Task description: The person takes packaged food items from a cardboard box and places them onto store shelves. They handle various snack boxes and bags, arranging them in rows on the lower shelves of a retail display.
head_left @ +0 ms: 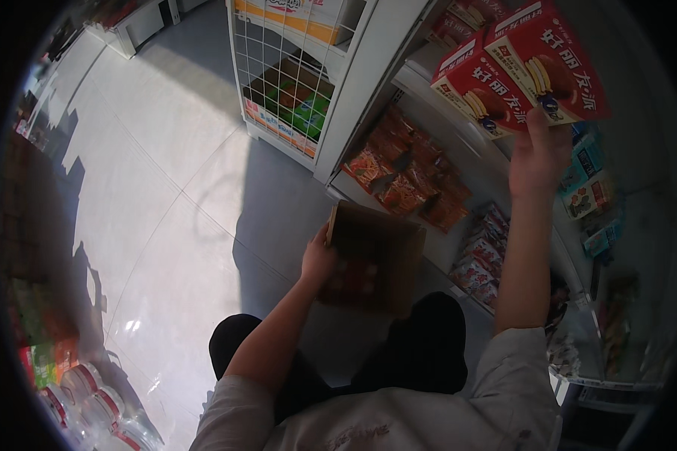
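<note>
- Your right hand (538, 161), raised to the upper right of the cardboard carton, is closed on the lower edge of the right-hand red chocolate-pie box (560, 56). The thumb lies over the printed face and the other fingers are hidden; this grip probably steadies the box from below.
- Left-hand red chocolate-pie box (474, 86): it stands just beside its neighbour, also up and right of the carton, printed face toward you. Whether your hand bears it too, you cannot tell from this view.
- Your left hand (320, 259) is curled around the left wall of the open cardboard carton (410, 255), likely to steady it with its mouth toward you. Reddish contents show dimly inside; whether the base touches the floor is hidden.
- Your dark-trousered knees (421, 338) flank the carton's near side, presumably keeping it within easy reach.
- Orange snack packets (402, 161) lie above and right of the carton, and red-and-white packets (481, 255) to its right, grouped by kind, perhaps for display.
- White shelving unit (353, 83): its upright rises beyond the carton.
</note>
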A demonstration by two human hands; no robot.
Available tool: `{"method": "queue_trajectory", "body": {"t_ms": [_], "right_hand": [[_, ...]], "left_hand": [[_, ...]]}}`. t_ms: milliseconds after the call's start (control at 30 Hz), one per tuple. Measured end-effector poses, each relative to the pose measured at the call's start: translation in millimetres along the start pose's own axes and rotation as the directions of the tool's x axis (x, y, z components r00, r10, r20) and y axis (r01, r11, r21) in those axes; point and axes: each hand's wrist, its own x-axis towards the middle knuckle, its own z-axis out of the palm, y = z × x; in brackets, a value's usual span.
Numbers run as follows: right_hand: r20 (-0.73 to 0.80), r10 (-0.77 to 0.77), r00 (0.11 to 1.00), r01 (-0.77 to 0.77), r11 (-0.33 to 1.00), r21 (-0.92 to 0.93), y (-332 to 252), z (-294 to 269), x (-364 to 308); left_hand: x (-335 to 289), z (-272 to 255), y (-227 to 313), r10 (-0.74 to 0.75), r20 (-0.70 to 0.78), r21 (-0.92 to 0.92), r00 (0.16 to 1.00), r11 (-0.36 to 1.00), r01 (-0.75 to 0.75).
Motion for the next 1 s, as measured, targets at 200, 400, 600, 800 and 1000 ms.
{"method": "queue_trajectory", "body": {"t_ms": [200, 400, 600, 800, 1000], "right_hand": [[0.104, 0.425, 0.899, -0.424, 0.905, -0.026, 44.8, -34.8, -162.4], [-0.056, 0.708, 0.704, -0.708, 0.706, 0.019, 116.6, -34.8, -266.3], [0.04, 0.828, 0.559, -0.829, 0.557, 0.046, 130.9, -26.0, -288.2], [0.104, 0.881, 0.461, -0.876, 0.471, -0.106, 145.4, -45.0, -290.9], [0.204, 0.539, 0.817, -0.525, 0.842, -0.123, 153.1, -64.3, -272.9]], "left_hand": [[4.9, 5.2, -3.6, 0.049, -0.059, -0.001, 0.997, 0.999, -0.049], [4.3, -5.4, 19.1, 0.299, -0.201, -0.19, 0.933, 0.922, -0.337], [-19.5, -16.6, 51.5, 0.623, -0.074, 0.181, 0.779, 0.777, -0.603], [-37.0, -21.0, 70.4, 0.403, 0.032, -0.094, 0.914, 0.912, -0.399], [-42.5, -27.4, 86.0, 0.442, 0.148, -0.034, 0.885, 0.896, -0.442]]}}
